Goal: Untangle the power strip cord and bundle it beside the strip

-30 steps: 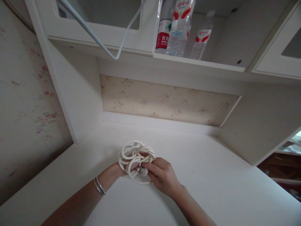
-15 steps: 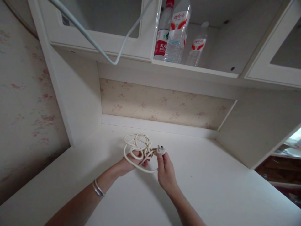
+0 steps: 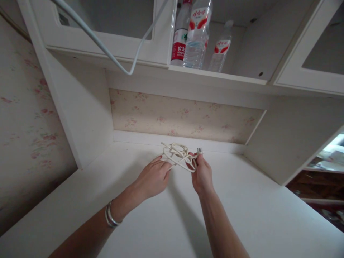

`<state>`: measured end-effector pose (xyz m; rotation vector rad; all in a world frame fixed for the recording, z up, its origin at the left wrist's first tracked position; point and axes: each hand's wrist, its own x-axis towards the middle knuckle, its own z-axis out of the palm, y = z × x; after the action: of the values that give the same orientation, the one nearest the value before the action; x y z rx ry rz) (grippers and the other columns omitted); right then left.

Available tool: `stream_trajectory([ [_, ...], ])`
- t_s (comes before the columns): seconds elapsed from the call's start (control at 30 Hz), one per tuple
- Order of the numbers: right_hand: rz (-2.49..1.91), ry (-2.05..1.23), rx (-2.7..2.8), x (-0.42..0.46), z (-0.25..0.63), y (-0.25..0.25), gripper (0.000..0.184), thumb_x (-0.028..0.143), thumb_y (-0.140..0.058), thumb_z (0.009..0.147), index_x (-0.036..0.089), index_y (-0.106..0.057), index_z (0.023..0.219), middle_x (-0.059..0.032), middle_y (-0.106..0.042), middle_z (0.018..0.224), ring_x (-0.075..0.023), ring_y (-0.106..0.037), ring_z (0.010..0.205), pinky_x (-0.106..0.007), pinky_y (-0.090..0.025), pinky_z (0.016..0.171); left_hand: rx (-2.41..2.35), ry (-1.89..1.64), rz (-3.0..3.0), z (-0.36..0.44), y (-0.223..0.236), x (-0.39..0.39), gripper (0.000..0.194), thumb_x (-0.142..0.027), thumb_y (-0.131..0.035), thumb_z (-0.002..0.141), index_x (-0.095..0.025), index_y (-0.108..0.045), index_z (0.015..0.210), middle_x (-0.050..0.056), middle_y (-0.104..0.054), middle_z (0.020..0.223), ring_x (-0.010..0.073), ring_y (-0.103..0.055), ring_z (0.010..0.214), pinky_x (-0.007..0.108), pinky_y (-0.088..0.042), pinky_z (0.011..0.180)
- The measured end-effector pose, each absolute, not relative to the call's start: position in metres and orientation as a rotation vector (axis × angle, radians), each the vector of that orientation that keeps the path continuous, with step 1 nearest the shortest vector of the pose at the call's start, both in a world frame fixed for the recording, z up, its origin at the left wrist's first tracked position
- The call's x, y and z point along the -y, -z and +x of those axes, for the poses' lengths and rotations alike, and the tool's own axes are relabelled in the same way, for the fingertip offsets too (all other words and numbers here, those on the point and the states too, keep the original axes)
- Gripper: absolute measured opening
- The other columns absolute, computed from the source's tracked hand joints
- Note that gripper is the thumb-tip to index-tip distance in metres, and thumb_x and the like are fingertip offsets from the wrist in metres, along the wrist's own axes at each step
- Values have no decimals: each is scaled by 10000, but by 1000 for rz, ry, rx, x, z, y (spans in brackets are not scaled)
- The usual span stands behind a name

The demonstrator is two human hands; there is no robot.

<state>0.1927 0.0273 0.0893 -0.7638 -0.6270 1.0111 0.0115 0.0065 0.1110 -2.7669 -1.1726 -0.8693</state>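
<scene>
A cream power cord (image 3: 179,150) hangs in loose, tangled loops between my hands, above the white desktop. My right hand (image 3: 202,172) is closed around the cord near its end, with the plug (image 3: 199,151) sticking up past the thumb, prongs upward. At the left side of the loops, my left hand (image 3: 156,176) pinches a strand of the same cord, palm down. Part of the cord behind the right fingers is hidden. Two silver bangles (image 3: 110,216) circle my left wrist.
Overhead, an open cabinet shelf (image 3: 220,73) holds several clear plastic bottles (image 3: 197,39). A pale bent tube (image 3: 107,52) hangs down at the upper left. White side panels (image 3: 298,139) bound the white desktop (image 3: 150,229) left and right, with floral wallpaper (image 3: 172,114) behind.
The coil has passed from resting on my left hand to my right hand, which moved up and right with the plug. My left hand has turned palm down onto a strand.
</scene>
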Motion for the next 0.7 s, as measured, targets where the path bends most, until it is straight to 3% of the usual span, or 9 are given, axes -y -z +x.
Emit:
stream_trajectory([
  [0.13,-805,-980,611,-46,204,-90,254,431,-592,793,177,-597,807,-19,-677,820,-131,-629,748,-244,-487,658,1425,831,-2737,11,-108,-18,258,-252,-338,913,-215,-544,1065,54,-616,1033,186,-587,909,297,-432,801],
  [0.23,-872,-1045,515,-62,211,-88,195,352,-549,840,175,-595,772,-1,-659,758,-113,-625,701,-225,-492,640,1422,768,-2858,8,-107,-31,298,-299,-318,924,-232,-576,1059,41,-619,1035,173,-585,911,272,-417,808],
  [0.37,-960,-1081,382,-88,227,-81,169,252,-505,873,174,-567,736,11,-628,659,-110,-632,655,-220,-502,613,1289,636,-3094,2,-106,-46,348,-338,-325,916,-201,-645,897,49,-646,907,179,-581,861,261,-403,781],
  [0.5,-1006,-1078,361,-108,250,-74,177,199,-476,885,178,-541,722,29,-608,616,-90,-615,584,-201,-497,570,1447,616,-3214,-10,-91,-51,381,-394,-352,888,-172,-657,830,41,-642,816,163,-560,755,236,-391,693],
  [0.6,-1022,-1112,383,-117,258,-67,192,194,-482,881,182,-515,693,42,-574,569,-84,-594,541,-206,-505,577,1600,641,-3273,-24,-74,-55,402,-448,-374,861,-168,-662,856,21,-638,794,150,-539,706,224,-376,634],
  [0.7,-1009,-1146,470,-118,252,-56,170,271,-532,862,176,-548,722,13,-614,639,-106,-616,624,-236,-525,618,1834,704,-3239,-41,-59,-68,406,-480,-415,820,-164,-669,844,2,-627,722,147,-527,659,218,-354,574],
])
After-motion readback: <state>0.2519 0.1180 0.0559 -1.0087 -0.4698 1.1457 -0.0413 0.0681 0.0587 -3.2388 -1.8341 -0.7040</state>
